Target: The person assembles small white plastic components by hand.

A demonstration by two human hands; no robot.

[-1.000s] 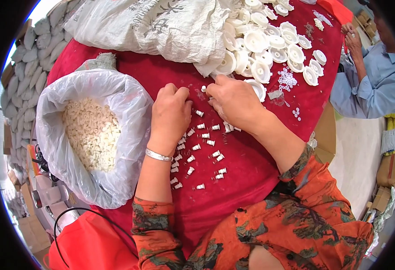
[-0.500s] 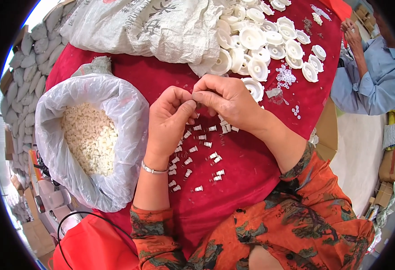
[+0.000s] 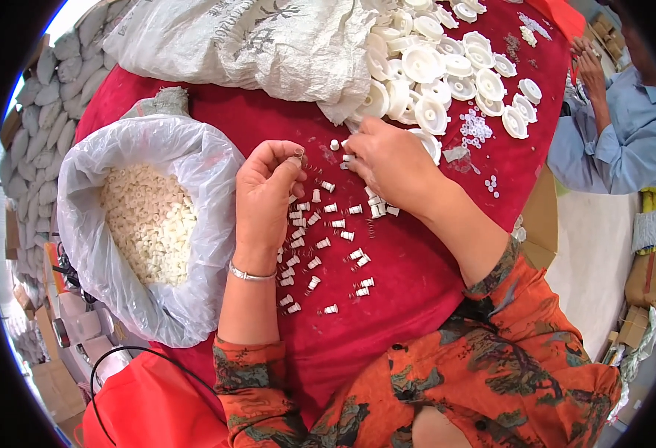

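Observation:
My left hand [image 3: 264,179] pinches a small metal spring [image 3: 299,152] between thumb and forefinger. To its right, my right hand [image 3: 391,163] has its fingers curled down over the table, closed about a small white plastic piece [image 3: 347,159] partly hidden by the fingertips. Beside those fingers one white spool-shaped plug [image 3: 334,145] stands upright. Below and between the hands lie several more such plugs [image 3: 331,308], many with thin springs on them. A small cluster of plugs [image 3: 376,203] sits under my right wrist.
A plastic-lined bag [image 3: 219,187] of small cream parts stands left. White round plastic caps [image 3: 423,65] pile up at the back beside a woven sack [image 3: 268,60]. Small translucent rings [image 3: 476,128] lie on the red cloth [image 3: 387,313]. Another person [image 3: 619,134] works at right.
My hands were together at the fingertips and are now apart. The left has kept a spring; the right has dropped to the table by the white pieces.

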